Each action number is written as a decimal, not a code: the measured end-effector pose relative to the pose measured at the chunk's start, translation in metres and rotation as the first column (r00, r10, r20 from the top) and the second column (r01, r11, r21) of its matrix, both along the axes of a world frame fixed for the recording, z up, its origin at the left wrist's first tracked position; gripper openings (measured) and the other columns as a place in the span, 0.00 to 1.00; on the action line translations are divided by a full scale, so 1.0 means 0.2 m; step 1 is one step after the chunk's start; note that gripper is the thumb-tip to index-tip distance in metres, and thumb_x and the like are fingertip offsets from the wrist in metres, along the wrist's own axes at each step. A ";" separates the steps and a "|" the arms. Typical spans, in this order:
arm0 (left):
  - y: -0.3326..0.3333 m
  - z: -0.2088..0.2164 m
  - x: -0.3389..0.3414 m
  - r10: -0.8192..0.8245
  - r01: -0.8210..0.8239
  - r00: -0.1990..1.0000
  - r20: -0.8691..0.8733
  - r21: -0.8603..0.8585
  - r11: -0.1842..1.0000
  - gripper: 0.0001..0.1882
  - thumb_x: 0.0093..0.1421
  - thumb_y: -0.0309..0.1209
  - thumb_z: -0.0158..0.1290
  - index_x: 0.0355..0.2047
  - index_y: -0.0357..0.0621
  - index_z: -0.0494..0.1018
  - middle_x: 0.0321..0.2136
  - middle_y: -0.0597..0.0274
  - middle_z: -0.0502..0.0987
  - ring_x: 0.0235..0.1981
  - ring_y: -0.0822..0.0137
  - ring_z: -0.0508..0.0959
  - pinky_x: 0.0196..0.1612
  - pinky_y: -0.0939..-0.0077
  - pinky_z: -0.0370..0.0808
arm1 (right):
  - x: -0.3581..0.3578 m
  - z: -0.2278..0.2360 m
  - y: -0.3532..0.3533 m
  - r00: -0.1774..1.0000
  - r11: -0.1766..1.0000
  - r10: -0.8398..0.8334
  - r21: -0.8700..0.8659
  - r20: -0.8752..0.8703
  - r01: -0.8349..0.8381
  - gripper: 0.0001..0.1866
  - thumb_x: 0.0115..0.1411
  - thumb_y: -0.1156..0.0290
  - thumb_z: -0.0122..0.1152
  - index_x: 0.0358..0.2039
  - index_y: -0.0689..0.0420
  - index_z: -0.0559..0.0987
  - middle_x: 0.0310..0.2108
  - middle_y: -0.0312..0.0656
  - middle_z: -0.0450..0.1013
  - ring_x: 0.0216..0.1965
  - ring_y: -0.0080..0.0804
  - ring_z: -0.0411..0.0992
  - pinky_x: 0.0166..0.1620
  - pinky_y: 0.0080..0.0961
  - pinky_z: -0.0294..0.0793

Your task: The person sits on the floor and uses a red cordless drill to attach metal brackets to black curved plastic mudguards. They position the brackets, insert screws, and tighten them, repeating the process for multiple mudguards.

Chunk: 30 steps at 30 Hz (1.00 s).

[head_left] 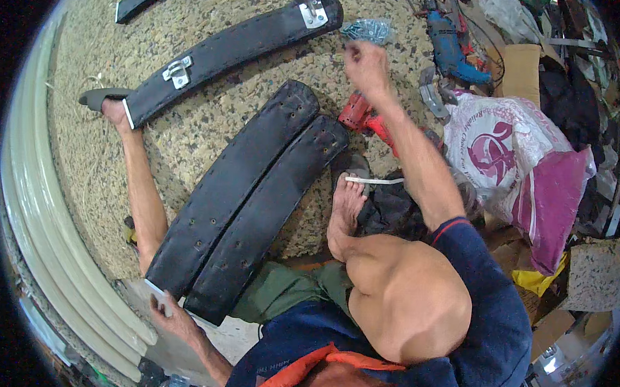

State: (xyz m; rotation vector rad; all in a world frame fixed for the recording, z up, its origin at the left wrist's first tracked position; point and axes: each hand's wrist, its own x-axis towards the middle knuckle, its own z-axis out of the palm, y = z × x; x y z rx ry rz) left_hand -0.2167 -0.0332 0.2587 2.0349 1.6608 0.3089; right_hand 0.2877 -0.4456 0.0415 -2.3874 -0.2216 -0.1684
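Two black padded strips (234, 190) with small holes lie side by side across my lap, slanting away to the right. At their near white-edged end is my left hand (174, 320), its fingers apart and touching or close to the edge. My right hand (369, 70) is stretched forward over the carpet, fingers curled together; what they hold, if anything, is hidden. Just beyond it lies a clear plastic bag of screws (369, 30). A red power tool (357, 111) rests below that hand, partly covered by my forearm.
Another black strip (219, 55) with metal latches lies farther off, and part of one more (149, 0) shows beyond. To the right are a blue power drill (451, 51), a white and purple plastic bag (499, 143) and cardboard (521, 71). Pale tubes (42, 216) run along the left.
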 end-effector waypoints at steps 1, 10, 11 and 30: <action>-0.02 0.03 0.05 -0.073 0.078 0.996 -0.045 0.129 0.989 0.29 0.71 0.37 0.63 0.66 0.35 0.70 0.62 0.49 0.76 0.61 0.56 0.76 0.64 0.59 0.72 | 0.10 -0.02 -0.04 1.000 0.999 0.009 -0.044 0.029 -0.008 0.13 0.61 0.69 0.65 0.44 0.61 0.86 0.41 0.56 0.83 0.45 0.58 0.82 0.50 0.49 0.83; -0.40 0.03 0.48 -0.284 0.297 0.945 0.164 -0.063 0.953 0.20 0.72 0.27 0.60 0.62 0.37 0.75 0.57 0.55 0.78 0.59 0.61 0.77 0.61 0.66 0.74 | 0.48 -0.16 -0.03 0.968 0.826 0.131 -0.516 -0.215 -0.226 0.24 0.56 0.65 0.73 0.51 0.64 0.83 0.57 0.66 0.71 0.53 0.67 0.79 0.54 0.55 0.83; -0.45 0.01 0.51 -0.307 0.331 0.924 0.228 -0.078 0.940 0.19 0.72 0.25 0.60 0.61 0.36 0.75 0.56 0.56 0.78 0.58 0.63 0.77 0.61 0.67 0.74 | 0.47 -0.16 -0.05 0.987 0.923 0.122 -0.354 -0.108 -0.153 0.25 0.55 0.65 0.73 0.51 0.64 0.83 0.56 0.66 0.73 0.53 0.68 0.79 0.56 0.55 0.82; -0.87 -0.27 1.00 -0.698 0.683 0.672 0.249 -0.572 0.454 0.12 0.63 0.22 0.63 0.47 0.38 0.82 0.43 0.55 0.85 0.43 0.62 0.84 0.51 0.68 0.79 | 1.29 -0.27 -0.52 0.922 0.835 0.016 -0.513 0.387 0.201 0.35 0.54 0.68 0.73 0.64 0.56 0.78 0.50 0.61 0.81 0.58 0.58 0.79 0.60 0.52 0.78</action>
